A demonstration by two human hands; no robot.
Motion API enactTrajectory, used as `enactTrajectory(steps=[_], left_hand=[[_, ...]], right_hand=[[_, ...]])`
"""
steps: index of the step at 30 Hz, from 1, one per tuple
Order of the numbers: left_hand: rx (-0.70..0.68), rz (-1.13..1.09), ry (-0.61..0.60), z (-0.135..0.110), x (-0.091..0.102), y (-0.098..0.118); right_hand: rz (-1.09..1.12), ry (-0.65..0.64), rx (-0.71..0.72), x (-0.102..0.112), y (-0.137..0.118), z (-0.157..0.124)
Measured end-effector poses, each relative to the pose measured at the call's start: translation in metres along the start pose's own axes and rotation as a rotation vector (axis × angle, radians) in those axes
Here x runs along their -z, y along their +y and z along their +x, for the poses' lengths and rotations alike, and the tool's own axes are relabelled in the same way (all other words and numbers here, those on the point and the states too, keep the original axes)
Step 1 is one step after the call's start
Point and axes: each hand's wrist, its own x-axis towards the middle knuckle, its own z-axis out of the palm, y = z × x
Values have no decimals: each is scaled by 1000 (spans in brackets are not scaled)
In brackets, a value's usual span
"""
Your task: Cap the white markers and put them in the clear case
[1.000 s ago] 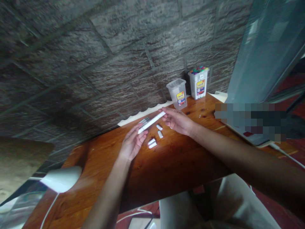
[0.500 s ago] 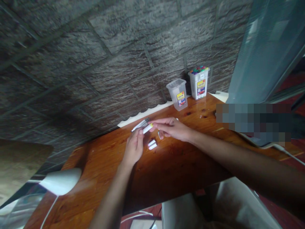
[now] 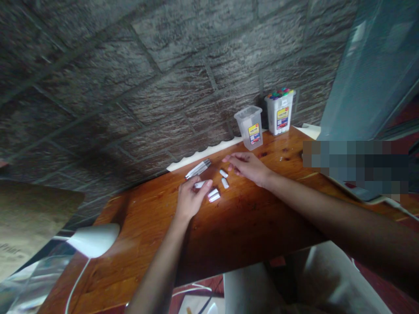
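My left hand point(image 3: 190, 199) is closed on a short white marker point(image 3: 199, 184), held low over the wooden table point(image 3: 248, 218). Just right of it, two white caps point(image 3: 214, 195) lie side by side. Two more caps point(image 3: 224, 178) lie a little farther back, close under the fingertips of my right hand point(image 3: 249, 166). That hand hovers palm down with loosely spread fingers and nothing visible in it. A small bunch of white markers point(image 3: 198, 168) lies by the wall, behind my left hand.
A clear plastic tub point(image 3: 250, 127) and a tub full of coloured markers point(image 3: 279, 111) stand against the brick wall at the back. A white rounded object point(image 3: 93, 240) with a cord sits at the table's left end. A white cable point(image 3: 397, 208) runs along the right.
Both hands held the white marker between them. My right hand has let go and drawn back to the right over the caps. My left hand has lowered with the marker.
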Motion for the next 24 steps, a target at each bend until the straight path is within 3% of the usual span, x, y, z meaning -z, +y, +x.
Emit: enactTrajectory(steps=[5,24], left_hand=[[-78,10,-25,-2,-2,-5],[-244,21,-7,-7,3,-18]], right_hand=[[-29,101,22,6,-2,6],[-89,144,160,11,5,12]])
